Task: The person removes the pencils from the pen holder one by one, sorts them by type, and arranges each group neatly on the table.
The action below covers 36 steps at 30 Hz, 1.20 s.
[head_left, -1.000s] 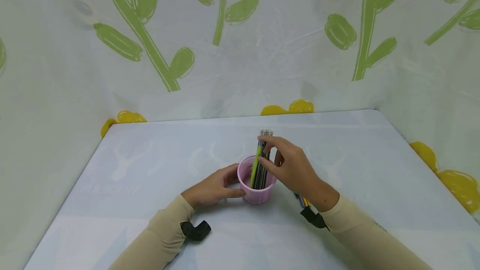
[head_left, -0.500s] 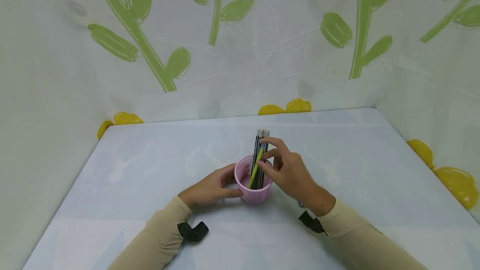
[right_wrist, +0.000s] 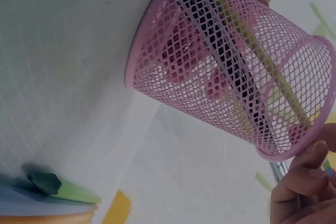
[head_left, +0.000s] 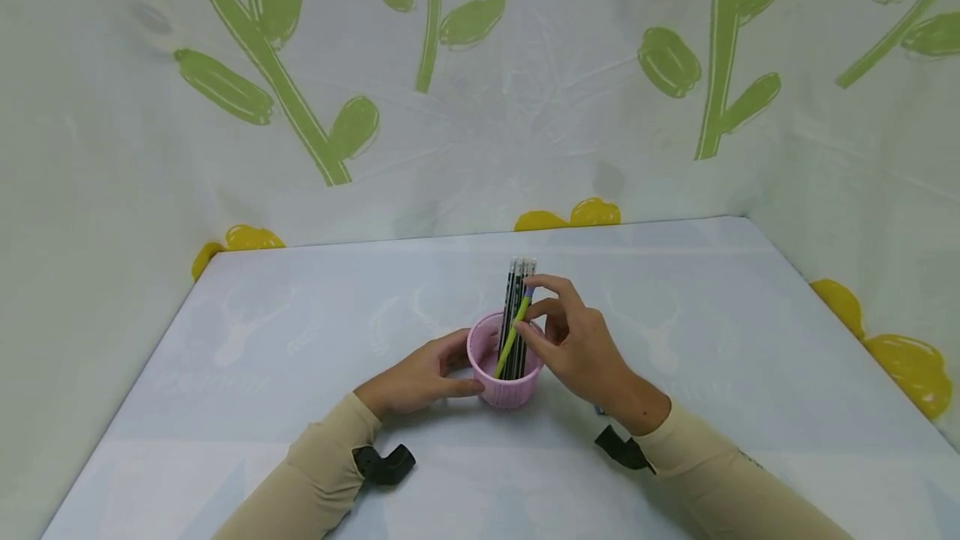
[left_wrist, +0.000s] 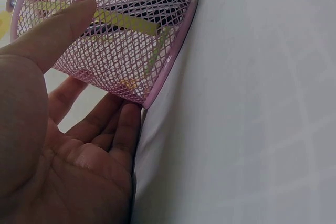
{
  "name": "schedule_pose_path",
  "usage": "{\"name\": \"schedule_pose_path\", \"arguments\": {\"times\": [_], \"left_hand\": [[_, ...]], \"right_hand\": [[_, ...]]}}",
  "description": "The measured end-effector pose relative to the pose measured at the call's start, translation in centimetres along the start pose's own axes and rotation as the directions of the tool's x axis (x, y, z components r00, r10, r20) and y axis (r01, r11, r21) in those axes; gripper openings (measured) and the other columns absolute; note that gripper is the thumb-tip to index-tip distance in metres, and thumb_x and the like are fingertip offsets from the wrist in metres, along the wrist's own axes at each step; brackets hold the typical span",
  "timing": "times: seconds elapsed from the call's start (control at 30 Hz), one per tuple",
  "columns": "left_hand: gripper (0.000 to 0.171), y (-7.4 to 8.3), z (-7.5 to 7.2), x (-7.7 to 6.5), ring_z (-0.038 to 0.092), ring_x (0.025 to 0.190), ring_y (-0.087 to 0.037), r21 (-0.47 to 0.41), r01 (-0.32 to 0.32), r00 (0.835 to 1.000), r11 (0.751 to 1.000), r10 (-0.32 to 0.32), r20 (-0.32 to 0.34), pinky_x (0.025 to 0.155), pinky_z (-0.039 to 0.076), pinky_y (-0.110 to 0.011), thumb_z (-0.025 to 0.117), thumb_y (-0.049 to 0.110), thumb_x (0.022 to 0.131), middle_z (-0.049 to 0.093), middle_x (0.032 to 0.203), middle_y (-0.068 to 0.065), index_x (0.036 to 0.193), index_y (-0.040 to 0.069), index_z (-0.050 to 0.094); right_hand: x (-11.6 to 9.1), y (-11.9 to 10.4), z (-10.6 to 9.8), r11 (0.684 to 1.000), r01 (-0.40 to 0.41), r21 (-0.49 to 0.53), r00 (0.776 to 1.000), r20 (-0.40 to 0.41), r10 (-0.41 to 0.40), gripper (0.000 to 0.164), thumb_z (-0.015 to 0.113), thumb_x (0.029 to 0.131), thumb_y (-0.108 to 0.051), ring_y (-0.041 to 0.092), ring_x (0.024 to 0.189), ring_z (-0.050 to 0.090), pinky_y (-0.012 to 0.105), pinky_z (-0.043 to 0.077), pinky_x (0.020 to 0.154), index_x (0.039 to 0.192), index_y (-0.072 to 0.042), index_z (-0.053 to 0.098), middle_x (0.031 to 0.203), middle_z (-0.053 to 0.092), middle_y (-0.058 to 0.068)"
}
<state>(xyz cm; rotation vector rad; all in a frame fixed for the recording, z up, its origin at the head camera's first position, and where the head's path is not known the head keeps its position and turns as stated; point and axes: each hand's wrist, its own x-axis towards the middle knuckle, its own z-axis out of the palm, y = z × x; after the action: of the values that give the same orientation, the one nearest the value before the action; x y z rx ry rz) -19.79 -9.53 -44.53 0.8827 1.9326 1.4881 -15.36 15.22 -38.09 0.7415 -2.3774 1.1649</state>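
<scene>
A pink mesh pencil cup (head_left: 507, 395) stands on the table, with my left hand (head_left: 423, 375) holding its left side. In the left wrist view the thumb (left_wrist: 65, 27) lies along the mesh and the other fingers reach around near the base. Inside the cup lean several black pencils (head_left: 512, 294) with pale upper ends. My right hand (head_left: 585, 350) pinches a yellow-green pen (head_left: 513, 342) with a bluish-purple top end. The pen's lower end is inside the cup, and it slants across the pencils. Through the mesh (right_wrist: 210, 114) in the right wrist view, the pen and dark pencils show.
More coloured pens, including a green one (right_wrist: 76, 192) and a blue one (right_wrist: 21, 201), lie on the table and are mostly hidden under my right wrist in the head view. A white table (head_left: 262, 315) meets a leaf-patterned wall (head_left: 562, 123) at the back.
The yellow-green pen's top end has swung right across the pencils, and the pencils' tops show more to its left. My left hand keeps its hold on the cup.
</scene>
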Motion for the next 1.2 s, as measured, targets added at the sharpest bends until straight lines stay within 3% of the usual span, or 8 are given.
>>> {"name": "schedule_pose_path", "arguments": {"times": [0.3,0.67,0.8,1.0,1.1,1.2], "left_hand": [[0.068,0.1,0.1,0.1,0.044,0.142,-0.019,-0.013,-0.011,1.000,1.000,0.011,-0.006,0.116,0.035,-0.019,0.073,0.016,0.091,0.047,0.152,0.001,0.151,0.019,0.040],[0.067,0.0,0.2,0.1,0.045,0.142,-0.019,-0.017,-0.028,1.000,0.999,0.028,-0.004,0.116,0.035,-0.019,0.073,0.014,0.092,0.049,0.151,0.000,0.151,0.017,0.041],[0.067,-0.2,0.2,0.1,0.045,0.141,-0.020,-0.013,-0.029,1.000,0.999,0.029,-0.007,0.116,0.035,-0.020,0.073,0.014,0.092,0.049,0.151,0.000,0.150,0.017,0.042],[0.066,-0.3,0.2,0.2,0.045,0.142,-0.020,-0.026,-0.032,0.999,0.999,0.032,0.002,0.116,0.035,-0.020,0.072,0.014,0.092,0.050,0.151,0.000,0.150,0.018,0.041],[0.066,-0.3,0.1,0.1,0.045,0.142,-0.020,-0.023,-0.032,0.999,0.999,0.033,0.004,0.116,0.034,-0.020,0.072,0.014,0.092,0.049,0.151,0.000,0.151,0.018,0.041],[0.067,-0.2,0.1,0.0,0.045,0.142,-0.020,-0.018,-0.027,1.000,0.999,0.027,-0.003,0.116,0.034,-0.020,0.073,0.015,0.092,0.049,0.152,0.001,0.151,0.019,0.041]], "right_hand": [[0.1,-0.3,-0.9,0.997,0.063,0.043,0.993,-0.102,-0.059,0.066,0.076,0.081,0.008,0.003,0.057,0.048,0.017,0.047,0.049,0.136,-0.004,0.042,0.087,0.071,0.007],[0.6,-1.5,-3.2,0.990,0.091,0.112,0.966,-0.250,-0.061,0.065,0.063,0.085,0.016,0.009,0.066,0.058,0.015,0.055,0.065,0.141,0.002,0.034,0.093,0.067,0.015],[0.9,-1.8,-4.5,0.981,0.101,0.167,0.938,-0.344,-0.038,0.060,0.055,0.088,0.016,0.008,0.066,0.059,0.014,0.053,0.060,0.142,0.004,0.030,0.092,0.063,0.008],[1.4,-2.0,-6.1,0.927,0.159,0.340,0.891,-0.453,0.014,0.057,0.048,0.092,0.012,0.010,0.062,0.060,0.015,0.051,0.053,0.144,-0.002,0.031,0.093,0.060,0.000],[1.7,-1.8,-6.5,0.912,0.159,0.377,0.886,-0.462,0.037,0.056,0.046,0.093,0.010,0.012,0.062,0.060,0.016,0.052,0.053,0.146,-0.003,0.031,0.092,0.058,0.001],[1.8,-1.4,-6.8,0.923,0.110,0.370,0.897,-0.437,0.068,0.057,0.045,0.095,0.008,0.012,0.063,0.059,0.016,0.053,0.054,0.149,-0.005,0.031,0.093,0.055,0.001]]}}
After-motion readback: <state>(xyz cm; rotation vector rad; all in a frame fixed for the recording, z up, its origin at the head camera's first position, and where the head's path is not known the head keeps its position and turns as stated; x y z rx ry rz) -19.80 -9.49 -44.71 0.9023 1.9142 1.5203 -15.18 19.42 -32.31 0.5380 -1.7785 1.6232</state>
